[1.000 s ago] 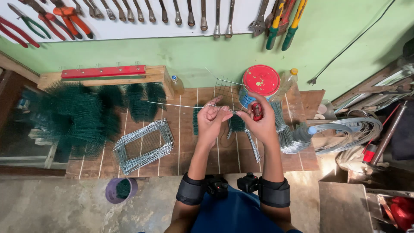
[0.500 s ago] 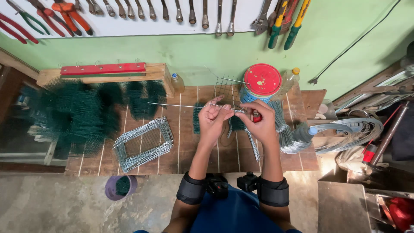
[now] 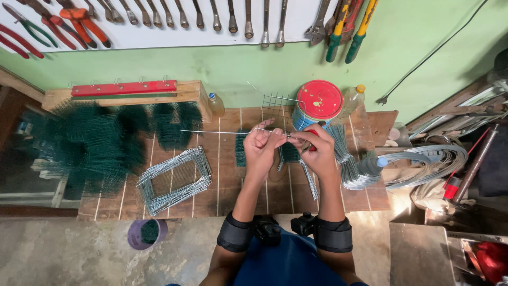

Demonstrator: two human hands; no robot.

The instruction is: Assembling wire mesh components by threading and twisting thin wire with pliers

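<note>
Head view: your left hand [image 3: 260,142] pinches thin straight wire [image 3: 222,132], held level above bench [image 3: 227,175]. Right hand [image 3: 316,148] closes grip on red-handled pliers [image 3: 312,139] at wire end. Stack of bent wire frames [image 3: 174,179] lies left, red-lidded can [image 3: 318,100] behind hands.
</note>
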